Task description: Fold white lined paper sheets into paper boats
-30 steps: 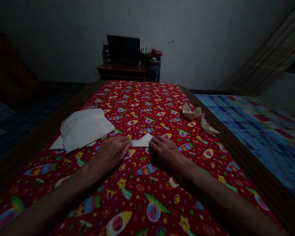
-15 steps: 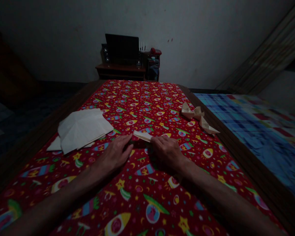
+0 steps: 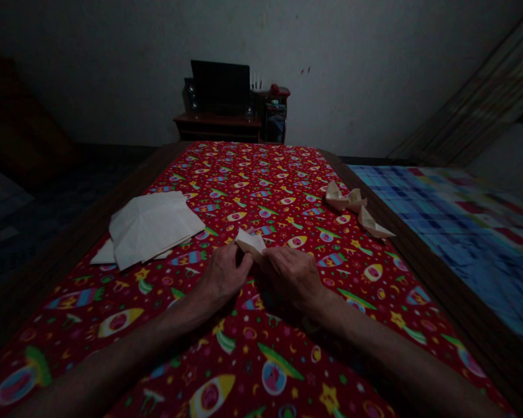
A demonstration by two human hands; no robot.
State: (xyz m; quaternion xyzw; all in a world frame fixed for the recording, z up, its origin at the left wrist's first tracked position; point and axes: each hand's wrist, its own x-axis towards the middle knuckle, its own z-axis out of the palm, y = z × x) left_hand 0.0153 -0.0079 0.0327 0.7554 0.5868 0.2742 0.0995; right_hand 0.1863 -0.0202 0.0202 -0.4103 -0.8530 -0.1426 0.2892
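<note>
Folded paper: the small white folded paper [image 3: 255, 241] sits mid-cloth in the head view, tilted, inner face showing, pinched between both hands.
Left hand: left hand [image 3: 222, 273] is curled nearly closed, thumb and fingers gripping the paper's near left side.
Right hand: right hand [image 3: 296, 273] is bunched up too, fingertips closed on the right end; hidden fingers, can't tell more.
Red cloth: rocket-print cloth [image 3: 261, 191] runs well past the hands to the far end, so plenty of room forward.
Dark wood border: wooden border [image 3: 431, 276] frames the cloth on both sides, well apart from the hands.
Paper stack: loose stack of white sheets [image 3: 154, 226] near the left edge, the closest thing to bump with the left hand.
Boat shapes: little folded boat shapes [image 3: 375, 223] bunched by the right edge, beyond the right hand.
Plaid bedding: blue plaid bedding [image 3: 453, 220] just past the right border.
Back wall: dark monitor [image 3: 220, 87] on a brown desk [image 3: 218, 129], red phone [image 3: 280, 90] to its right, all far off.
</note>
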